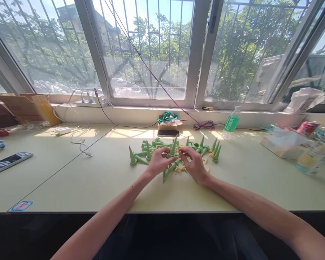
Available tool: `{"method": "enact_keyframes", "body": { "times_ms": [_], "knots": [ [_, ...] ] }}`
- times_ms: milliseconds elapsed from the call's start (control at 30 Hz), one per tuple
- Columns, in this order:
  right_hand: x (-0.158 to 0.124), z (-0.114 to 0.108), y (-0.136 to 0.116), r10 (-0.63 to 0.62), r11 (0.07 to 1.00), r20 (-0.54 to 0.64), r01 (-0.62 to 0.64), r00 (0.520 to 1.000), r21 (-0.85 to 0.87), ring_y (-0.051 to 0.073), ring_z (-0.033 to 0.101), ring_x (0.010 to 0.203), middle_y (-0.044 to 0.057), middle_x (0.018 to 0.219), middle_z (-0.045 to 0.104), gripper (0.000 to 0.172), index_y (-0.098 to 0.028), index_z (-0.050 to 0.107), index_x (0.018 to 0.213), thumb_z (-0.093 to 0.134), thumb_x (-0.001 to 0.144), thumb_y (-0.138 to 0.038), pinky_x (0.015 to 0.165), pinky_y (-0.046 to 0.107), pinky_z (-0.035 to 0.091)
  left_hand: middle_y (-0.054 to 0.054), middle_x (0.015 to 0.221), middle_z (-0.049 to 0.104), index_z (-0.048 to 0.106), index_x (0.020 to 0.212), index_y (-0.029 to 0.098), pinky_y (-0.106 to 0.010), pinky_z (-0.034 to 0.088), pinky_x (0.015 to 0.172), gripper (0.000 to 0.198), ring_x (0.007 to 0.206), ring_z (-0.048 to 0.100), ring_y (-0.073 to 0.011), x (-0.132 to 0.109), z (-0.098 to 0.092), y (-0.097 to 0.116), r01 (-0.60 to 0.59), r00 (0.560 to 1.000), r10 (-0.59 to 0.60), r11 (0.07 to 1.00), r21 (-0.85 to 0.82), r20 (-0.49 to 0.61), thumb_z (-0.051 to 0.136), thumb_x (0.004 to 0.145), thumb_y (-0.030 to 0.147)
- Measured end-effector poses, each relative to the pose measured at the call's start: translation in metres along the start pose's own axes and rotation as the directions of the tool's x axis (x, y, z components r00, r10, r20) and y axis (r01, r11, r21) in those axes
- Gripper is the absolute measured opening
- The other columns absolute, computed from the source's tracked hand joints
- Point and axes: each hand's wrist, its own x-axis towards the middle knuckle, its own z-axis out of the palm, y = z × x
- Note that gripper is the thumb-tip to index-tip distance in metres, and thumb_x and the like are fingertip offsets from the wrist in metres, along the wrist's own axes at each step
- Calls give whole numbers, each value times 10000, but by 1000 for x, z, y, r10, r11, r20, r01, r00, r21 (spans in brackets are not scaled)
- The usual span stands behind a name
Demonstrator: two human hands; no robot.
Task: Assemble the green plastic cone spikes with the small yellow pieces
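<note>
Shows a green spike (pixel 173 145) held upright between thumb and fingers of the left hand (pixel 160 161), above the table (pixel 105 184); shows the right hand (pixel 194 162) with fingertips bunched beside it, hold too small to tell; likely light, stiff, smooth; best taken by the base

A pale table (pixel 111 184) stands with its back edge against a low white wall (pixel 135 115). Above it, grey-framed windows (pixel 195 54) look out on metal bars (pixel 154 33) and leafy trees (pixel 233 47). Sunlight (pixel 124 131) patches the table's back edge; a seam (pixel 62 168) slants towards its front edge.
</note>
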Motion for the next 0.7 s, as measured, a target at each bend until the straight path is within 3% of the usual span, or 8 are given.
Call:
{"method": "enact_keyframes", "body": {
  "times_ms": [700],
  "knots": [
    [-2, 1, -1, 17, 998, 8, -18, 1000, 60, 196, 678, 902, 67, 996, 705, 146, -211, 660, 1024, 564, 929, -266, 819, 345, 566, -34, 819, 659, 633, 861, 171, -244, 540, 467, 390, 655, 629, -167, -1, 0, -1, -74, 997, 77, 994, 75, -31, 796, 675, 472]
  ]
}}
